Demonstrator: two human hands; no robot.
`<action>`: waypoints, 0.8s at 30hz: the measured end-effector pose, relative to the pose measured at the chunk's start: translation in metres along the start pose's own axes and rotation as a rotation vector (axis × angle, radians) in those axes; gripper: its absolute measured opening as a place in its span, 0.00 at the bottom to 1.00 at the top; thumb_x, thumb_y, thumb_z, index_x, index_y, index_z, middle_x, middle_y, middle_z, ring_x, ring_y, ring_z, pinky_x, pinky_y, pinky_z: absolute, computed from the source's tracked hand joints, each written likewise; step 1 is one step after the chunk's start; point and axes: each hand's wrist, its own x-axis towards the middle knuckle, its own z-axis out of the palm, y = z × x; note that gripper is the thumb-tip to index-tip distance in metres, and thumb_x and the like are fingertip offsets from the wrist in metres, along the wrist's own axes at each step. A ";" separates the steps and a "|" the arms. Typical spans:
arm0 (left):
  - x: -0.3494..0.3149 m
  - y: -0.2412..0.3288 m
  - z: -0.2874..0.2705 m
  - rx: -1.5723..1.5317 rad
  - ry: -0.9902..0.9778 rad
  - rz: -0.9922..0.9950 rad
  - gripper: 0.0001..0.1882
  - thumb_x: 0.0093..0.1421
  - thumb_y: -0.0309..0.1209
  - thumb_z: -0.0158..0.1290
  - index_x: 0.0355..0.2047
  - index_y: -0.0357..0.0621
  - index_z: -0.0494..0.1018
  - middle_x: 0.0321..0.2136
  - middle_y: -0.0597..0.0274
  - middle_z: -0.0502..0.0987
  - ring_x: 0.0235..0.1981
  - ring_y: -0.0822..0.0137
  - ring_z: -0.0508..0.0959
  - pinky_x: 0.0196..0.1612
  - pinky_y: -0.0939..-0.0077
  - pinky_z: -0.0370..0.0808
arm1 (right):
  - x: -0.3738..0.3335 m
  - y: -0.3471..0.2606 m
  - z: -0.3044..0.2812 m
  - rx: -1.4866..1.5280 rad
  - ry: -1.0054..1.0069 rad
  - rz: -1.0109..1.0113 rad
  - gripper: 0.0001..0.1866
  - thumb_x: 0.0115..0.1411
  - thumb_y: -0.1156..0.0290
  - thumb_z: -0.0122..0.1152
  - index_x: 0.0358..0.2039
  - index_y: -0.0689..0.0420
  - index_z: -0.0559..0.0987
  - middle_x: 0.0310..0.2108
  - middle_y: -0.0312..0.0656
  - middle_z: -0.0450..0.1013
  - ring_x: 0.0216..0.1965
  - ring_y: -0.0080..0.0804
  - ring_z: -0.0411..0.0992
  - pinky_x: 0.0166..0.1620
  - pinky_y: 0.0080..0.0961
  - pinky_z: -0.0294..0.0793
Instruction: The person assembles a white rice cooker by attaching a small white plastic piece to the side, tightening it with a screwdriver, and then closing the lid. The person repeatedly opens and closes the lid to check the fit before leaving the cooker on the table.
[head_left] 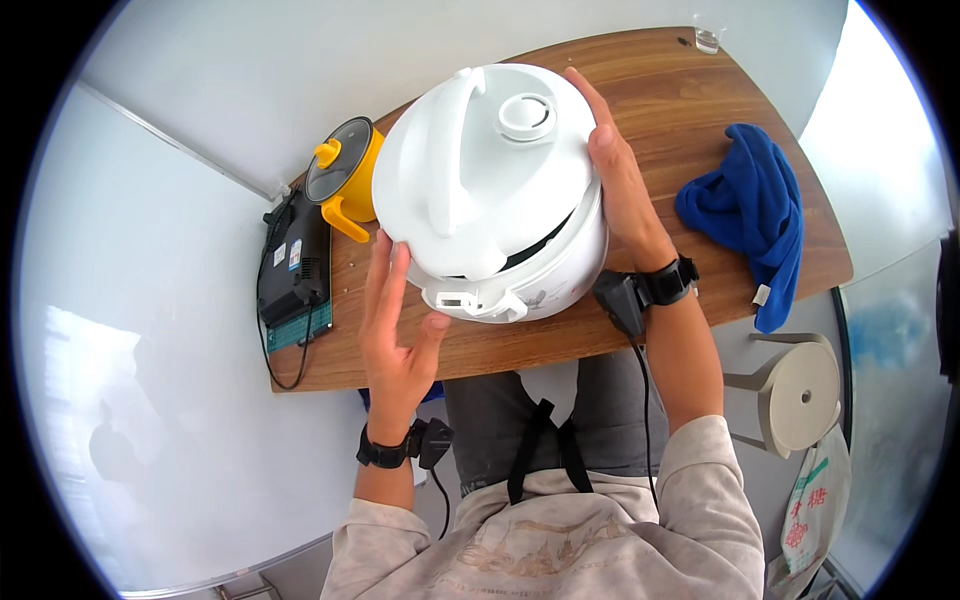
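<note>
A large white rice cooker [500,180] is over the table's front half, its latch side facing me. Its domed lid carries a curved handle and a round steam vent [526,117]. Along the front right a dark gap shows between lid and body, so the lid is not fully closed. My left hand [397,335] holds the cooker's left front side, fingers straight along the rim and thumb by the front latch. My right hand [628,185] lies against the right side of the lid and body, thumb on the lid's edge. The cooker's underside is hidden.
On the wooden table [660,110], a yellow pot [352,180] with a glass lid stands left, beside a black device [296,250] with a cord. A blue cloth [745,205] lies right; a clear cup [708,38] stands far right. A beige stool [803,398] is beside the table.
</note>
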 end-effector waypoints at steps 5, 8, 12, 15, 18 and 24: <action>0.004 0.000 -0.003 0.041 0.005 0.100 0.39 0.64 0.48 0.58 0.69 0.42 0.61 0.71 0.42 0.54 0.71 0.46 0.57 0.69 0.55 0.60 | -0.002 0.002 -0.002 0.011 -0.002 0.004 0.44 0.69 0.35 0.36 0.72 0.58 0.55 0.63 0.60 0.65 0.66 0.52 0.62 0.67 0.41 0.57; 0.010 0.007 -0.002 0.005 0.044 0.136 0.39 0.64 0.50 0.58 0.68 0.41 0.62 0.71 0.41 0.54 0.71 0.44 0.57 0.68 0.55 0.61 | -0.001 -0.001 -0.001 0.047 0.011 -0.001 0.45 0.69 0.33 0.35 0.72 0.57 0.55 0.63 0.60 0.65 0.66 0.52 0.62 0.67 0.41 0.57; 0.013 0.015 0.000 0.009 0.087 0.118 0.38 0.63 0.48 0.59 0.67 0.40 0.64 0.71 0.40 0.54 0.71 0.44 0.58 0.68 0.56 0.62 | -0.002 0.002 -0.003 0.031 0.018 -0.005 0.46 0.68 0.31 0.34 0.72 0.57 0.56 0.62 0.60 0.67 0.65 0.52 0.63 0.67 0.41 0.58; 0.007 0.018 0.004 -0.017 0.115 0.071 0.38 0.62 0.45 0.61 0.66 0.40 0.64 0.71 0.40 0.54 0.71 0.45 0.58 0.67 0.56 0.64 | -0.002 0.002 -0.002 0.012 0.017 -0.012 0.48 0.67 0.29 0.33 0.72 0.57 0.56 0.61 0.61 0.67 0.65 0.53 0.64 0.67 0.42 0.58; 0.001 0.017 0.009 -0.054 0.146 0.064 0.38 0.60 0.42 0.63 0.66 0.40 0.64 0.71 0.40 0.54 0.70 0.46 0.59 0.67 0.56 0.65 | -0.002 0.004 -0.002 -0.028 0.009 -0.037 0.49 0.66 0.28 0.32 0.72 0.57 0.57 0.61 0.61 0.67 0.65 0.55 0.64 0.67 0.43 0.58; -0.008 0.015 0.016 -0.124 0.160 0.041 0.38 0.58 0.38 0.65 0.66 0.39 0.64 0.71 0.40 0.53 0.71 0.46 0.57 0.68 0.56 0.64 | -0.002 0.003 -0.001 -0.025 -0.009 -0.071 0.48 0.66 0.28 0.32 0.71 0.57 0.59 0.65 0.58 0.64 0.66 0.54 0.62 0.67 0.43 0.58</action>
